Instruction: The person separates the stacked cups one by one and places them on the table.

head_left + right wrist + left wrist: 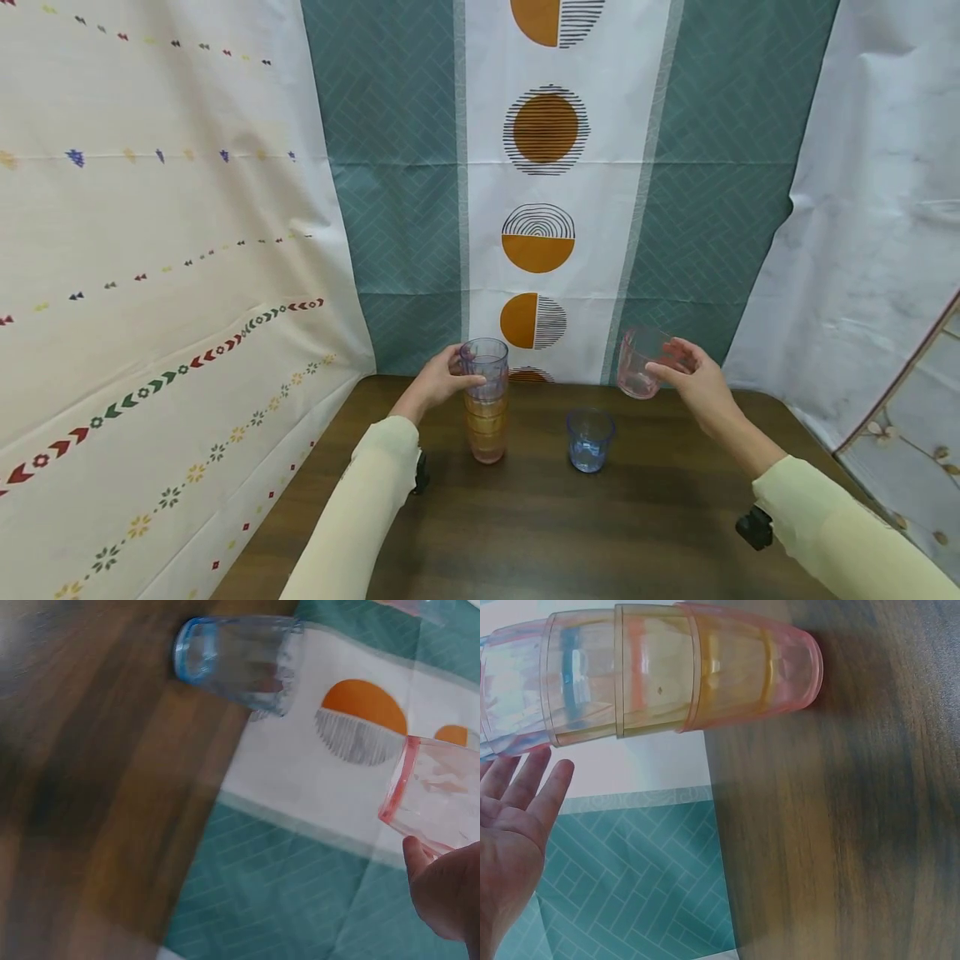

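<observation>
Several clear tinted cups stand nested in an upright stack on the table, with a purplish cup on top, amber ones under it and a pink one at the bottom. My left hand holds the stack near its top, thumb in front and fingers behind. In the left wrist view the fingers lie right at the upper cups. Above the table on the right, my right hand grips a pink cup, slightly tilted. A blue cup stands on the table between the hands.
The dark wooden table ends at a green and white patterned cloth hung behind it. A cream patterned cloth hangs on the left, a pale one on the right.
</observation>
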### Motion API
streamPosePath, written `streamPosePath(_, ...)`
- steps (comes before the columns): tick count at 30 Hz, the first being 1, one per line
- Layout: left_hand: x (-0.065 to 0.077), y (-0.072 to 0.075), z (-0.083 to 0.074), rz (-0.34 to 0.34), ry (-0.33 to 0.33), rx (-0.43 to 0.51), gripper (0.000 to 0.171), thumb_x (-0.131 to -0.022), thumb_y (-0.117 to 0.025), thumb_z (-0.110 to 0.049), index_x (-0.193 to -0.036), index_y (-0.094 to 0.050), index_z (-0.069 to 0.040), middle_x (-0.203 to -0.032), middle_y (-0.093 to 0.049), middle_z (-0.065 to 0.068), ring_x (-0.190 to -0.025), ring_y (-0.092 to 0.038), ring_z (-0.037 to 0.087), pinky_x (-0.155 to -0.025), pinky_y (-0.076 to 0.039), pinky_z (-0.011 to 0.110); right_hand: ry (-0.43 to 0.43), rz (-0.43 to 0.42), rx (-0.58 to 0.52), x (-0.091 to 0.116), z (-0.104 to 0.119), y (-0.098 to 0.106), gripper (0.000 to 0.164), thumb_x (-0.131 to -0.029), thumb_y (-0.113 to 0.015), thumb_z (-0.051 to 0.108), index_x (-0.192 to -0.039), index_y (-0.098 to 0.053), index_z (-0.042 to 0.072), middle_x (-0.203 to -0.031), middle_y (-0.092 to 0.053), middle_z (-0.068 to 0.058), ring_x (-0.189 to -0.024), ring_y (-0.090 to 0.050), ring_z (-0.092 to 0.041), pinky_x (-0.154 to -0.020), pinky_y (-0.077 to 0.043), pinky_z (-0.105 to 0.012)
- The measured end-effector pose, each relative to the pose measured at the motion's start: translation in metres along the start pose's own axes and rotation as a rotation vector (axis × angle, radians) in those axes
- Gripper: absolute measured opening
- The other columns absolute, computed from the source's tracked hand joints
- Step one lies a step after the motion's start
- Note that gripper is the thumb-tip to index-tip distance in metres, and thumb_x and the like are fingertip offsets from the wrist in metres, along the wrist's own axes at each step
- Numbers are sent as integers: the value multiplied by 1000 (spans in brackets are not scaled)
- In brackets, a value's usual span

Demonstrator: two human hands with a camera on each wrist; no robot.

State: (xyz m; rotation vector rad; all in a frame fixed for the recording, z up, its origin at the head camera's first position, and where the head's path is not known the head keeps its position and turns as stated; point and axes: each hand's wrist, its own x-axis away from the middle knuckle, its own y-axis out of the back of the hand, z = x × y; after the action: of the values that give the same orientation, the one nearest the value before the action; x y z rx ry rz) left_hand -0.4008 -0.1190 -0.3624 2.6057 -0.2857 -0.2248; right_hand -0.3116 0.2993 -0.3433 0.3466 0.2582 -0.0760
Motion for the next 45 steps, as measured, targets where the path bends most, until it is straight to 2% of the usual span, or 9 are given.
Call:
streamPosePath(6,0,0,2,-1,5,-2,93,-82,-82,-38,-153,-32,-8,-153,-41,17,-140,-39,32,-111,-36,49,-20,-10,2,7,-25,7,89,-97,-65,35,-158,-10,1,-157,-27,-23,-140,-34,-39,-95,-45,-16)
streamPosePath(12,0,1,3,-2,4,8,91,-82,-82,-37,-153,-33,-8,-152,-42,16,-140,-39,32,-110,-36,49,-47,-19,11,9,-47,7,91,-96,-67,34,-157,-10,-2,-157,-27,-24,-141,-33,-41,-86,-43,-8)
streamPosePath(17,0,1,2,-3,4,5,90,-82,-82,-37,-152,-34,-8,-152,-43,16,-140,-40,32,-110,-37,49,-79,-27,54,12,-60,6,94,-95,-68,36,-156,-8,-4,-157,-27,-25,-142,-30,-41,-107,-41,-34)
streamPosePath(20,1,1,2,3,-8,15,90,-83,-82,-35,-153,-33,-7,-151,-43,16,-139,-41,33,-110,-37,49,-98,-29,72,14,-68,5,96,-95,-68,38,-156,-8,-5,-157,-27,-26,-142,-29,-42,-110,-34,-52)
streamPosePath(22,2,1,1,7,-14,26,89,-84,-82,-33,-153,-32,-7,-151,-44,16,-138,-42,32,-110,-38,49,-108,-20,78,17,-74,4,96,-95,-67,38,-156,-7,-5,-157,-26,-27,-142,-29,-42,-110,-32,-55)
streamPosePath(24,2,1,1,11,-18,33,89,-84,-81,-31,-153,-31,-6,-151,-44,17,-138,-43,32,-110,-38,49,-117,-16,85,19,-79,3,96,-95,-67,38,-156,-7,-5,-157,-26,-26,-142,-30,-42,-109,-36,-51)
streamPosePath(27,3,1,1,12,-14,33,89,-84,-81,-31,-154,-31,-7,-151,-43,16,-138,-43,32,-109,-38,48,-121,-22,71,21,-86,0,96,-94,-69,37,-155,-8,-6,-156,-27,-26,-141,-32,-41,-102,-44,-29)
streamPosePath(31,1,2,1,15,-11,40,90,-84,-82,-33,-154,-31,-7,-152,-43,16,-138,-42,31,-110,-38,49,-123,-35,41,22,-96,-4,96,-93,-71,35,-155,-11,-6,-155,-28,-26,-140,-33,-41,-81,-40,-5)
streamPosePath(45,1,0,0,14,-11,40,89,-83,-82,-33,-153,-32,-7,-152,-43,15,-140,-41,30,-110,-37,48,-167,-17,47,35,-120,-15,95,-91,-74,31,-153,-14,-9,-154,-28,-28,-140,-32,-43,-88,-42,-9)
